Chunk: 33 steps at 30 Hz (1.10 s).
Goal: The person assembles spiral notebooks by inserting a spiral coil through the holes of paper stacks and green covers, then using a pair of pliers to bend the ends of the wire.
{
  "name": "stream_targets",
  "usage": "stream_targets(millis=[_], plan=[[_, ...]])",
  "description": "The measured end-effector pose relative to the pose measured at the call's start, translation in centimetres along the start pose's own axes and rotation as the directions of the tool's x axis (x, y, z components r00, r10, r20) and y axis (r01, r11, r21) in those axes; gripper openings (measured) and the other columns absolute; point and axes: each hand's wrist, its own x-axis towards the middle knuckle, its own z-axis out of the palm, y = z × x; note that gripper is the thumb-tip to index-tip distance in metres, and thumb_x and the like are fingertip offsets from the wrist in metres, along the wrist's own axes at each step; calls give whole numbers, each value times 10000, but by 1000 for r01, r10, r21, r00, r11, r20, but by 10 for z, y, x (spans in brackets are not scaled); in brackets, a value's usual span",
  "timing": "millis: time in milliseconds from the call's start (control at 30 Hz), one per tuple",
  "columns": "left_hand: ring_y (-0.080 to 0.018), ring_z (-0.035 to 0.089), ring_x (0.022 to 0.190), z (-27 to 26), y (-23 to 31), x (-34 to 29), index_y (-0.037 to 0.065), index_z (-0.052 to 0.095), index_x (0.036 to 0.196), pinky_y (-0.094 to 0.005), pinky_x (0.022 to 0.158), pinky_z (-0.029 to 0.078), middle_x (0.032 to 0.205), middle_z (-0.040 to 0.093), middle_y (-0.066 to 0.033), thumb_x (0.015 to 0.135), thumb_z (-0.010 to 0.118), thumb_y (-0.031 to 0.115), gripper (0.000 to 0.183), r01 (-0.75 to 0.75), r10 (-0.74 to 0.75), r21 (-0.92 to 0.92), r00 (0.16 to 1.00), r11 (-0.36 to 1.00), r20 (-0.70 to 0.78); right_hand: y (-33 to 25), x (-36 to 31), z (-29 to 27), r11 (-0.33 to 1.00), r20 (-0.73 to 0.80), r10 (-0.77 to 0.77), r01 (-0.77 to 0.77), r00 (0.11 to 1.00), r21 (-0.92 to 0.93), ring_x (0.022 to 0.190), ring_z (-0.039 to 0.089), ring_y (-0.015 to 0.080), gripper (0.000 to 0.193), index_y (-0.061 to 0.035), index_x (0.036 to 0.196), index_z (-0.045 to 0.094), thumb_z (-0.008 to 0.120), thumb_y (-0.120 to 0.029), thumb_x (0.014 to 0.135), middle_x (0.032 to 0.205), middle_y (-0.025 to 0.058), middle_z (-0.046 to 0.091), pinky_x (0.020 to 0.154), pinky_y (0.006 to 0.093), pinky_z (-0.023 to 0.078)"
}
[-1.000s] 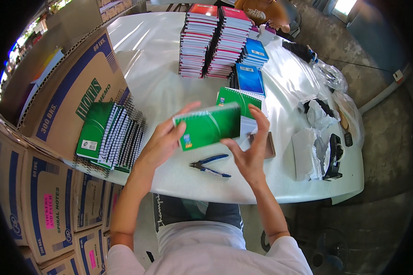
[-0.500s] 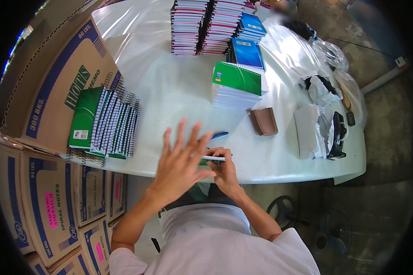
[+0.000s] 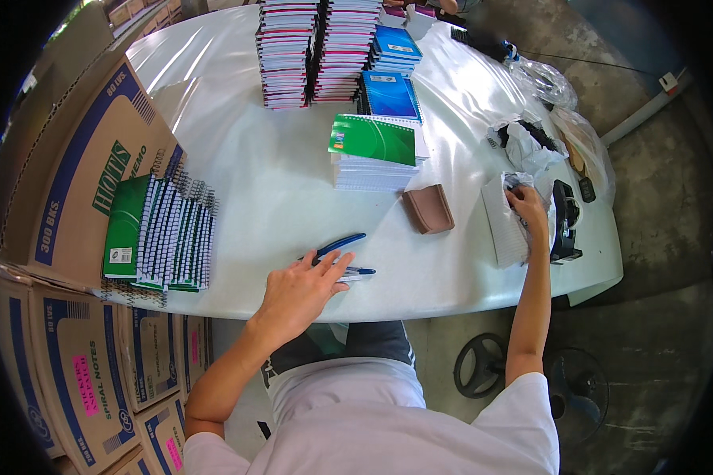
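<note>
My left hand lies low over the table's near edge, fingers stretched out and palm down. Beside its fingertips is a long blue tool handle. A second, shorter blue piece shows by the thumb, along with a narrow white edge; their other ends are hidden under the hand. Out to the right, my right hand dips its fingers into the top of a torn white package. The fingertips are hidden inside, and what they touch does not show.
Green spiral notebooks lean against a cardboard box at left. A green-topped notebook stack, blue notebooks and tall piles stand farther back. A brown holder and a black device flank the package.
My right hand has left the thin white-edged green item before me and reached right into the package. My left hand has come down from its blurred, raised position onto the table. The view has shifted.
</note>
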Motion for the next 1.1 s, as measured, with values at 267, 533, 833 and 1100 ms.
stream_targets(millis=[267, 533, 833, 1100], plan=[[-280, 678, 970, -3, -4, 4, 190, 509, 1404, -414, 701, 558, 1225, 671, -49, 937, 614, 294, 490, -19, 19, -16, 1000, 1000, -14, -6, 0, 15, 993, -88, -118, 115, 989, -37, 978, 644, 440, 237, 21, 942, 705, 601, -70, 749, 993, 278, 677, 861, 476, 489], [-294, 686, 1031, -5, -4, 3, 192, 505, 1416, -407, 701, 562, 1275, 652, -64, 952, 601, 331, 493, 1, 1, -27, 997, 1000, 78, -37, -15, -37, 988, -190, 155, -149, 970, 45, 889, 674, 367, 177, -53, 988, 719, 669, -184, 880, 934, 188, 703, 777, 425, 518], [-279, 655, 1100, -4, -4, 10, 201, 512, 1411, -392, 783, 565, 1282, 652, -27, 959, 578, 376, 489, 24, -25, 17, 999, 1000, 29, -176, -98, -49, 759, -282, -605, 647, 744, 79, 902, 630, 263, 362, -65, 1062, 736, 673, 146, 774, 976, 89, 649, 779, 342, 530], [-316, 647, 1104, 2, -10, 9, 193, 528, 1396, -432, 918, 519, 1275, 652, -66, 966, 552, 414, 484, -36, 40, 65, 998, 997, -51, -253, -179, 28, 550, 99, -486, 215, 869, 807, 845, 607, 208, 314, -55, 1015, 711, 718, 124, 757, 952, 65, 613, 737, 349, 505]])
